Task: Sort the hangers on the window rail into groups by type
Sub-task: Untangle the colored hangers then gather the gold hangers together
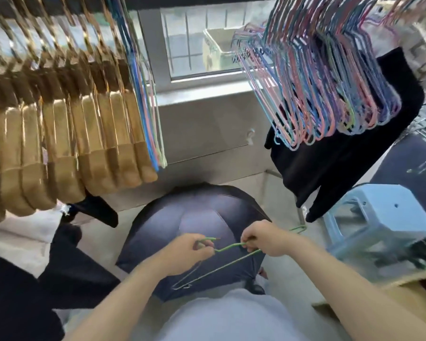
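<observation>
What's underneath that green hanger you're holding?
Below the green wire hanger, held by left hand and right hand, lies an open dark umbrella. Its canopy hides whatever sits beneath it.

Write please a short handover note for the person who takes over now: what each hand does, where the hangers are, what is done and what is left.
Hands: left hand pinches the hook end of the green wire hanger; right hand grips its shoulder. The hanger is held low, above the dark umbrella, off the rail.
Hangers: wooden hangers hang grouped at the left, with a few thin coloured ones right beside them. A big bunch of coloured wire hangers hangs at the right.
Done: two main groups are formed.
Left: probably hang the green one with the wire bunch, and move the thin ones beside the wood there too.
</observation>
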`<state>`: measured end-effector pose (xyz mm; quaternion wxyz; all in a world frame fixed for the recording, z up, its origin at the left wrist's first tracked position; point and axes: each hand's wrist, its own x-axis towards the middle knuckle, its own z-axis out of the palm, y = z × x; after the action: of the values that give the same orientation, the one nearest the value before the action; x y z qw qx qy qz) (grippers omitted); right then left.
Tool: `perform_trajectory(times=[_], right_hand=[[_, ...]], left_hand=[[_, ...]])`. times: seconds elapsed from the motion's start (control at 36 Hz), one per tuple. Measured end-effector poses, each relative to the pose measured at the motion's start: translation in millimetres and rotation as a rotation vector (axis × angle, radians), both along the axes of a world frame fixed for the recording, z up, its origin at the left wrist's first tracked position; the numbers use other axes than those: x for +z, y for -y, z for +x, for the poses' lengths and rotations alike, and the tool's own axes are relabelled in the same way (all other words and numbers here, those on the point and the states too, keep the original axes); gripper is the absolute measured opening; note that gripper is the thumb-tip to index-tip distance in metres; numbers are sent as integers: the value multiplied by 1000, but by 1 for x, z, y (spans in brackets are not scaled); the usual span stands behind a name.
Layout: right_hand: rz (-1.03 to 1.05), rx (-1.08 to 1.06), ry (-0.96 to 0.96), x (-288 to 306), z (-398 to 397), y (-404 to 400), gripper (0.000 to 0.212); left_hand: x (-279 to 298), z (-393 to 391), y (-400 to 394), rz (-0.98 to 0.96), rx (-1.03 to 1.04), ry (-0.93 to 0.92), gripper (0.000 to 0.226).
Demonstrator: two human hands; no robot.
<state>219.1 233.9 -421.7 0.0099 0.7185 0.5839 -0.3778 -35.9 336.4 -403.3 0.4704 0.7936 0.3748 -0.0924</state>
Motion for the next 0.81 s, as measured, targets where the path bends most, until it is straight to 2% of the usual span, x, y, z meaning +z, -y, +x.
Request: perform_trajectory(times=[0.06,0.11,0.14,0.19,0.28,0.36,0.42,0.44,0.5,0.56,0.61,0.72,0.81], right_hand=[[39,23,12,-1,-1,-1,26],[89,54,36,-2,-5,-5,24],[183,82,102,-4,-7,-8,20],[508,59,260,-18,-11,-13,13],[843,-342,346,-14,-31,-12,19],[967,-543,343,0,-53,-8,14],[868,-645,211,-3,-66,-5,14],[736,-713,112,-7,-72,-3,17],[371,-794,-122,-16,-81,-2,40],[113,-817,-334,-24,-88,-2,60],[44,-805,-390,-31,-91,-2,57],[108,-837,-409,-31,-91,-7,26],[105,-867,-449,-28,-78,-13,22]], left_hand=[[-3,-1,1,-54,74,57,23],[-1,-3,4,-163,158,103,34],[0,-3,4,-187,185,111,37],[1,-5,-1,-212,271,150,38],[5,-1,-10,-303,565,242,37],[11,-1,-17,-302,784,245,37],[13,-3,-21,-276,875,276,37],[15,-4,-23,-257,905,288,37],[21,-2,-24,-241,948,321,37],[25,2,-22,-259,968,352,38],[28,6,-19,-299,963,367,39],[35,11,-15,-389,958,389,42],[41,15,-16,-421,963,396,44]])
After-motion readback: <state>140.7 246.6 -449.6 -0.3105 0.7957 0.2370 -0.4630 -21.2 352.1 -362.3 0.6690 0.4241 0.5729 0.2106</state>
